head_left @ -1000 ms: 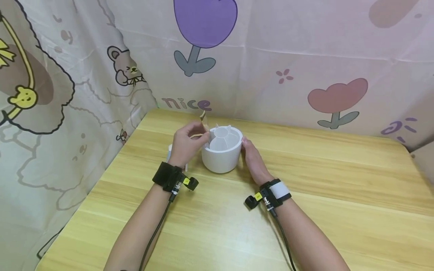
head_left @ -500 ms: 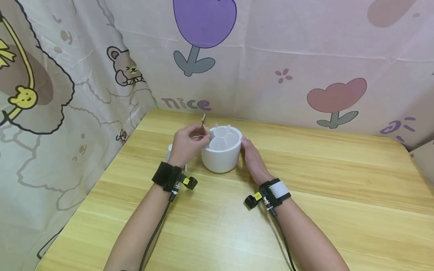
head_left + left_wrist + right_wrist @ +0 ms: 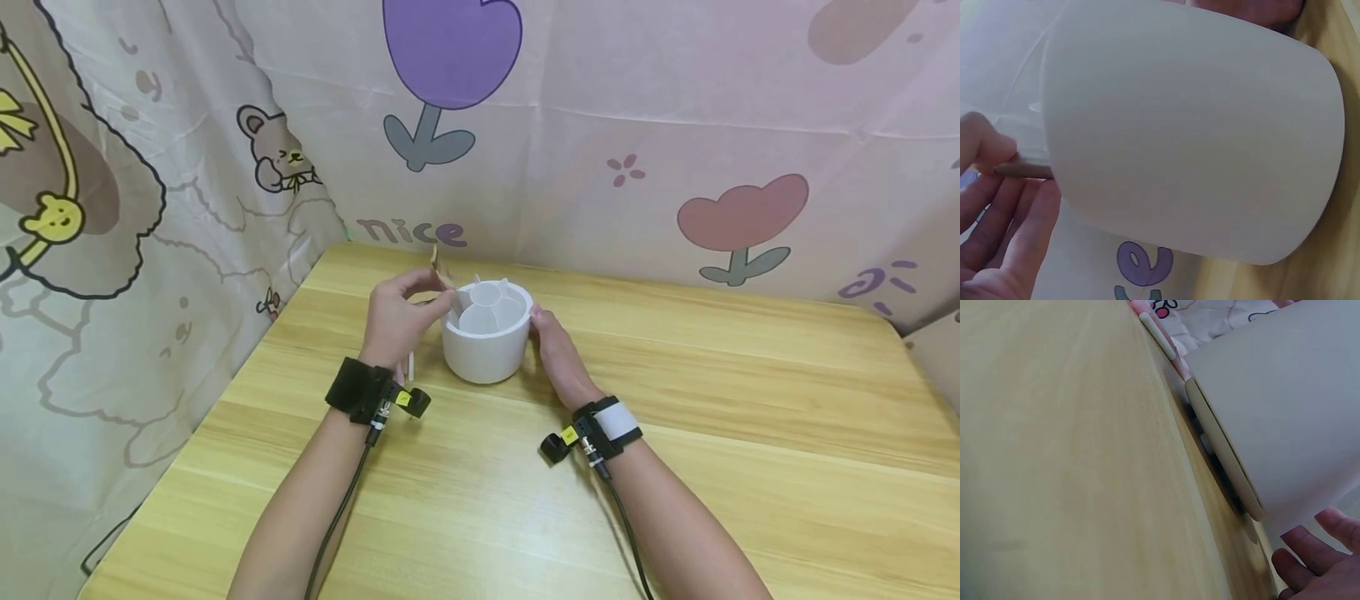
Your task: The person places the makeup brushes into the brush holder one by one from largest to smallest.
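Observation:
A white round organizer (image 3: pixel 486 354), split inside by thin dividers, stands upright on the table. At its left rim my left hand (image 3: pixel 401 321) pinches a thin, tan-brown flat piece (image 3: pixel 437 262) between thumb and fingers. The piece sticks up above the hand; its lower part is hidden by hand and rim. In the left wrist view its narrow brown edge (image 3: pixel 1024 170) lies between thumb and fingertips, right at the organizer's rim. My right hand (image 3: pixel 557 350) rests against the organizer's right side, and its fingers (image 3: pixel 1310 547) look relaxed in the right wrist view.
Partly behind my left wrist lies a pink and white object, its white bar (image 3: pixel 411 367) showing; the right wrist view shows its pink part (image 3: pixel 1180 365) beside the organizer's base. A patterned curtain (image 3: pixel 585 200) hangs behind the wooden table (image 3: pixel 712 375).
My left hand has shifted slightly left with the brown piece, which now leans more to the left. The organizer has slid a little left. My right hand stays against it.

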Demonstrator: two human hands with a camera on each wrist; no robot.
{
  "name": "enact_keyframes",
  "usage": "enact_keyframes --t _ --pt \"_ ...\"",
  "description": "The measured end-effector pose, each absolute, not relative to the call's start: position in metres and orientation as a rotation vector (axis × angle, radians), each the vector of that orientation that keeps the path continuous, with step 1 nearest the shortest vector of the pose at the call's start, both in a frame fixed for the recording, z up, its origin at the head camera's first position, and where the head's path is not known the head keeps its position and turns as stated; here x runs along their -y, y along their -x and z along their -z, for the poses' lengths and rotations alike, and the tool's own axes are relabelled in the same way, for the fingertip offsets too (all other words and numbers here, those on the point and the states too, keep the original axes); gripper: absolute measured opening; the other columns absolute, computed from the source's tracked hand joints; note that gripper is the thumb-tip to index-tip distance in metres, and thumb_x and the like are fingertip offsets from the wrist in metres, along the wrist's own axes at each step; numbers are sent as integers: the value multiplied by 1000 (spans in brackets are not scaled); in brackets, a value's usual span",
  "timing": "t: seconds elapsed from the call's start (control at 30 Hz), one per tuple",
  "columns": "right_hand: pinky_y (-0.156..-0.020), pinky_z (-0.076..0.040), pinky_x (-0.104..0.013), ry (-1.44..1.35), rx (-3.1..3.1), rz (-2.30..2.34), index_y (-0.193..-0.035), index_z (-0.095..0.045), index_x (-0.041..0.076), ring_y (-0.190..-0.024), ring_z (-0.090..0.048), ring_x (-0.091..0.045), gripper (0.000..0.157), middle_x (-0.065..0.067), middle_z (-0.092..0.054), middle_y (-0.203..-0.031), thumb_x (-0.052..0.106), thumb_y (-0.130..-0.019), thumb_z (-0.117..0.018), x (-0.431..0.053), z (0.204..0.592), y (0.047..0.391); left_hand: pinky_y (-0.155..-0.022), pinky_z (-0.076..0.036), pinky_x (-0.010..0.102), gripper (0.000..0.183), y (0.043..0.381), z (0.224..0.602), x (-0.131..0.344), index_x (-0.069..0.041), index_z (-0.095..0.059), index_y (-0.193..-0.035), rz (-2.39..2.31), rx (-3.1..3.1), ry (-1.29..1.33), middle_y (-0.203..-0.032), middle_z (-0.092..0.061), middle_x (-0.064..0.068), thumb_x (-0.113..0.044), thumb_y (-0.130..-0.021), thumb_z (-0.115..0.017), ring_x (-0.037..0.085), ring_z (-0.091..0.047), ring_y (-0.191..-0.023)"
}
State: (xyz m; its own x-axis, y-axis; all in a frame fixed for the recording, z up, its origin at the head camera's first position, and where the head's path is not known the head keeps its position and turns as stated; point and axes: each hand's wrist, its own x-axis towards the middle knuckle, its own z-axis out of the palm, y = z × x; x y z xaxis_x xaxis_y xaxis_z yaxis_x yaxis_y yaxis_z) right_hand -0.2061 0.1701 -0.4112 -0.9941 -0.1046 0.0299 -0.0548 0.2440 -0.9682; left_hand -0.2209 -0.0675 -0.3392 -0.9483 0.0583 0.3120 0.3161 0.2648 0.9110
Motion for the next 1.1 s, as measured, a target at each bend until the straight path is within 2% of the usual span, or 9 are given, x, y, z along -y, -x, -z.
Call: enact_keyframes --t 0.23,0.47,0.67,0.77,0.93,1.1 --pt "-114 -17 -46 149 -2465 1870 -136 -47 21 -131 -36 -16 71 0 -47 -136 71 -93 -21 -171 409 205 -82 -55 25 19 219 340 65 -15 -70 -93 1752 2356 430 -95 -69 0 -25 -79 -77 12 -64 -96" --pt "-115 -15 -48 146 -2461 1862 -140 -44 23 -136 -32 -17 74 1 -42 -144 73 -92 -20 -169 410 204 -79 -54 22 17 220 346 62 -15 -70 -96 1705 2373 481 -95 -69 -1 -18 -80 -75 11 -64 -94" --pt "-115 -15 -47 116 -2466 1850 -140 -44 23 -136 -32 -17 75 0 -42 -143 74 -92 -19 -168 407 205 -79 -54 22 16 220 344 61 -14 -70 -97 1696 2374 490 -97 -69 1 -17 -81 -74 13 -65 -95" --pt "-116 -13 -45 105 -2456 1849 -142 -43 26 -139 -27 -14 76 4 -38 -148 75 -91 -17 -167 406 205 -80 -54 22 17 220 344 61 -14 -70 -97 1690 2390 488 -97 -69 1 -17 -81 -74 13 -64 -96" --pt "-117 -9 -43 89 -2448 1805 -149 -33 30 -143 -15 -11 78 9 -23 -156 77 -89 -14 -164 405 204 -81 -54 22 17 221 344 62 -14 -69 -97 1692 2412 480 -98 -69 1 -19 -82 -74 13 -64 -97" --pt "-117 -8 -46 19 -2440 1745 -151 -28 30 -144 -14 -13 85 8 -19 -157 82 -85 -16 -164 403 204 -83 -54 23 20 220 343 63 -11 -69 -100 1722 2427 473 -100 -68 3 -19 -82 -74 14 -63 -98"
